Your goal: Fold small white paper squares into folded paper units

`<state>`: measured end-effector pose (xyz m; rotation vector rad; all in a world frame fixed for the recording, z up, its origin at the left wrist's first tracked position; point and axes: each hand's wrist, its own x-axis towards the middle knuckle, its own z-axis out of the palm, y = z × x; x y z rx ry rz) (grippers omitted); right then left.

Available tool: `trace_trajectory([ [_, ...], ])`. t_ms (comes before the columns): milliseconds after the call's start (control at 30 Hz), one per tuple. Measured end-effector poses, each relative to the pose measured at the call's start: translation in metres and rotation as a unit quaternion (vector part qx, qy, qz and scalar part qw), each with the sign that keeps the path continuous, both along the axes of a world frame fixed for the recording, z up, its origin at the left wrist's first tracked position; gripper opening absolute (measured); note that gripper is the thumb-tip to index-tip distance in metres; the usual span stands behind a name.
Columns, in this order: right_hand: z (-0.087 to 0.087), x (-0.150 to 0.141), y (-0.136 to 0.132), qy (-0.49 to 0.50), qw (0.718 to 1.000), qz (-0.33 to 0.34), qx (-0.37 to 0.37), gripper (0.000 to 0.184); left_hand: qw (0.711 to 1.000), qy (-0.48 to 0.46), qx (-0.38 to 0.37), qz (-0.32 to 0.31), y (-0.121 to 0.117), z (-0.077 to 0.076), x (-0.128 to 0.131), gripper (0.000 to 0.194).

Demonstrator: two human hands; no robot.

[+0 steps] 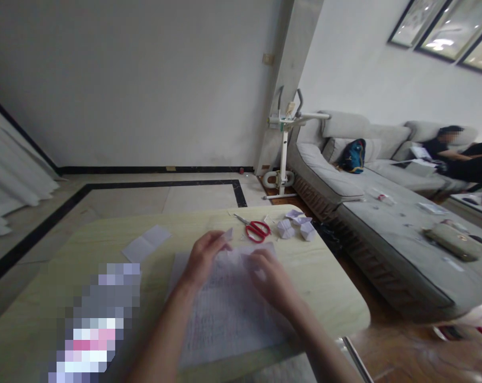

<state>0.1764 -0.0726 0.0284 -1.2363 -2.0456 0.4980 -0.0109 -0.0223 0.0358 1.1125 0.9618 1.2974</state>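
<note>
My left hand is closed, pinching a small piece of white paper whose corner sticks up past the fingertips. Motion smears my right hand; its fingers are bent in, and a bit of white paper shows under them. Whether both hands grip the same piece I cannot tell. Beneath them a large printed sheet lies flat on the table. Red-handled scissors rest just beyond the hands, and to their right sit several small folded paper pieces.
On the pale wooden table a creased white sheet lies at the left, with a pixelated object nearer me. A grey sofa runs along the right, where another person sits. White exercise equipment stands beyond the table.
</note>
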Motion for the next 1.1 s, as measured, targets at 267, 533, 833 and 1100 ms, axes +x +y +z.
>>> trace_trajectory([
  [267, -0.010, 0.006, 0.000, 0.089, 0.994, -0.024, -0.063, 0.034, 0.993, 0.094, 0.007, -0.066, -0.008, 0.003, 0.009, 0.019],
  [533, -0.012, 0.008, 0.000, 0.147, 0.980, -0.006, -0.134, 0.034, 0.984, 0.123, 0.026, -0.123, -0.009, -0.005, 0.012, 0.022],
  [833, -0.016, 0.007, 0.003, 0.261, 0.947, 0.001, -0.186, 0.028, 0.983, 0.129, 0.007, -0.132, -0.010, -0.005, 0.016, 0.024],
  [1100, -0.010, 0.008, 0.003, 0.288, 0.934, 0.019, -0.211, 0.031, 0.983, 0.139, 0.017, -0.116, -0.011, -0.004, 0.018, 0.024],
])
